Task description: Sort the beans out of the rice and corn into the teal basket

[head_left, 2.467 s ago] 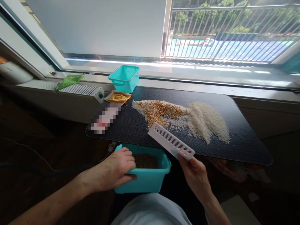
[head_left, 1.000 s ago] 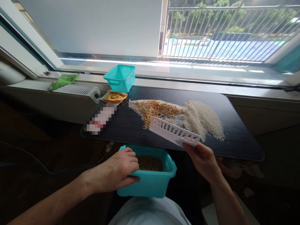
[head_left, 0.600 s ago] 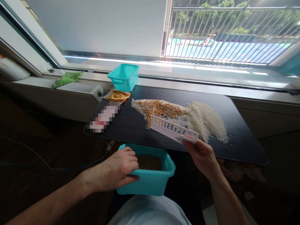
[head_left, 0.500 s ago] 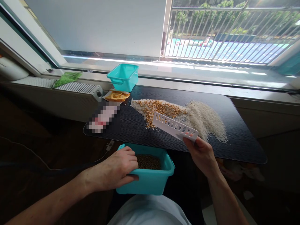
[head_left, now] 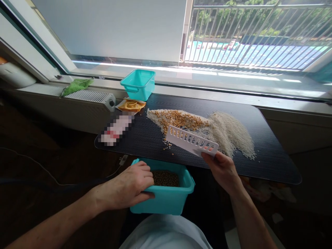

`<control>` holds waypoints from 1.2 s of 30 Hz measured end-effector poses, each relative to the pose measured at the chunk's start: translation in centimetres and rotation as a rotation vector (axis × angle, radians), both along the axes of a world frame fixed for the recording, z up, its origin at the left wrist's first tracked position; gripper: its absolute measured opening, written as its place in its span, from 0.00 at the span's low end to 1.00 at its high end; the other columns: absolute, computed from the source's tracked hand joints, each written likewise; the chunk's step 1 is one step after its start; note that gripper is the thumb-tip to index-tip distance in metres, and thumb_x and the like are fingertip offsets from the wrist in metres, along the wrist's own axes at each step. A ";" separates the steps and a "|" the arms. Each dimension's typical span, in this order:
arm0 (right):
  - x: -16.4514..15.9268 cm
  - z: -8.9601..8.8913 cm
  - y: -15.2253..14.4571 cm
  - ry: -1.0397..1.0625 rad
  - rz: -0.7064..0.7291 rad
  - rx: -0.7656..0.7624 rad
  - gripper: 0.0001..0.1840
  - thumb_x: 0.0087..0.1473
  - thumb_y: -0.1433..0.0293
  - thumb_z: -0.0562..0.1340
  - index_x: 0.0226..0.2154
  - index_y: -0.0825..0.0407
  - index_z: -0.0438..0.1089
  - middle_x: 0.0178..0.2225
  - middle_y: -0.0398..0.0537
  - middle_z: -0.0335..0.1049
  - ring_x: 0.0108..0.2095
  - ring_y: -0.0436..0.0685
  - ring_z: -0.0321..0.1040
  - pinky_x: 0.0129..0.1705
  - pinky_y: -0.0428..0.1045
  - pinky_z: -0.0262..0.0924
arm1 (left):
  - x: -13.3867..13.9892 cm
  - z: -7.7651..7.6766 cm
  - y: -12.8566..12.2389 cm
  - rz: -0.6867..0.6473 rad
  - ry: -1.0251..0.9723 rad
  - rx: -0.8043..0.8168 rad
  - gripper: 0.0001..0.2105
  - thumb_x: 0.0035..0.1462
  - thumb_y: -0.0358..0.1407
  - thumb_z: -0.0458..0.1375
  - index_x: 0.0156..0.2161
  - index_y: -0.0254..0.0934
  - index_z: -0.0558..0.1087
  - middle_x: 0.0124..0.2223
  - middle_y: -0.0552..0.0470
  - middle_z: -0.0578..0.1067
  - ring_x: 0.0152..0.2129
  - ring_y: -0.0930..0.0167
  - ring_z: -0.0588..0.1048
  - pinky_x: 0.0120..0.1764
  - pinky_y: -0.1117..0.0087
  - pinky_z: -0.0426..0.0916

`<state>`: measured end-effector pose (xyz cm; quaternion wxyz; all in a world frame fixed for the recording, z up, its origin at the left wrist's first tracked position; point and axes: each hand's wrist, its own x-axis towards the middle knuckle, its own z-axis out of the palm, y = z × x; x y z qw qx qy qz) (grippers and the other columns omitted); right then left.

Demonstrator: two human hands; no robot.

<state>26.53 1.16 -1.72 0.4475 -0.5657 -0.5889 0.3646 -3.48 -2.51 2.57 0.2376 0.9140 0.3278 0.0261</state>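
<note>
My left hand (head_left: 138, 183) grips the near left rim of a turquoise plastic bin (head_left: 162, 202), which sits below the table edge at my lap. Many small dried peas or similar round seeds (head_left: 166, 178) lie inside it. Between the fingers and thumb of my right hand (head_left: 220, 169) is the right end of a white slotted plastic strip (head_left: 188, 146), tilted over the table's near side. Beyond the strip spreads a pile of white rice (head_left: 229, 131). Yellow-orange peas or corn-like grains (head_left: 178, 118) are mixed into its left part. Some grains lie loose near the strip's left end.
A second turquoise bin (head_left: 145, 91) stands at the table's far left, by the window. In front of it lie an orange packet (head_left: 132, 104) and a blurred-out pale item (head_left: 118, 129). A radiator (head_left: 88, 97) with a green cloth (head_left: 77, 86) borders the dark table (head_left: 275, 159).
The slotted strip has shifted slightly left and toward me, and a few yellow grains have come loose nearer the table's front edge. My left hand still grips the bin.
</note>
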 end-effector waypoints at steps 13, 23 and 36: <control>1.4 0.1 -1.8 0.037 0.003 0.004 0.17 0.49 0.55 0.68 0.37 0.48 0.81 0.38 0.47 0.82 0.39 0.63 0.78 0.46 0.57 0.72 | 0.1 -0.2 0.2 -0.020 0.010 0.032 0.08 0.58 0.33 0.63 0.29 0.37 0.69 0.29 0.54 0.73 0.31 0.68 0.69 0.41 0.66 0.61; -0.1 -0.2 -1.8 0.049 0.137 -0.016 0.16 0.54 0.56 0.65 0.39 0.48 0.81 0.38 0.46 0.81 0.38 0.62 0.77 0.42 0.54 0.73 | -0.3 -0.1 0.2 -0.018 0.029 0.025 0.09 0.59 0.34 0.62 0.29 0.37 0.69 0.30 0.53 0.74 0.32 0.67 0.70 0.42 0.66 0.60; -3.0 -1.1 -1.3 0.022 0.368 -0.110 0.16 0.58 0.60 0.61 0.42 0.50 0.80 0.36 0.45 0.81 0.35 0.59 0.77 0.39 0.50 0.72 | -2.3 -0.2 0.1 0.045 0.071 0.012 0.08 0.59 0.33 0.62 0.29 0.36 0.69 0.30 0.54 0.74 0.32 0.67 0.70 0.43 0.65 0.60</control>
